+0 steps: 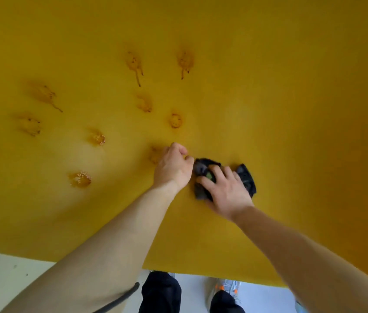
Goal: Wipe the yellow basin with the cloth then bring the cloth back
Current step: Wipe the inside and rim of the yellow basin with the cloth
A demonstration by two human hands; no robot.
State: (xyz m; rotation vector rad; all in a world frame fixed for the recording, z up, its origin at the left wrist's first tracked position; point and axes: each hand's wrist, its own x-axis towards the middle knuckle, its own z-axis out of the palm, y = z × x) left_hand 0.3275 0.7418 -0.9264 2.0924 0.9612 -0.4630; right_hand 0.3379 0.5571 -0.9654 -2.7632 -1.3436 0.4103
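The yellow basin (269, 86) fills almost the whole view, its surface marked with several brownish stains and drips on the left and upper middle. A dark cloth (247, 177) lies bunched on the basin near the centre. My right hand (226, 190) presses flat on top of the cloth, fingers spread over it. My left hand (174, 168) is curled into a loose fist just left of the cloth, its fingertips touching the cloth's left edge, next to a faint stain.
The basin's near edge runs along the bottom of the view. Below it are a pale floor (9, 279), my dark trouser legs (160, 292) and a light sneaker with orange accents (226, 288). A dark cable (119, 300) curves by my left forearm.
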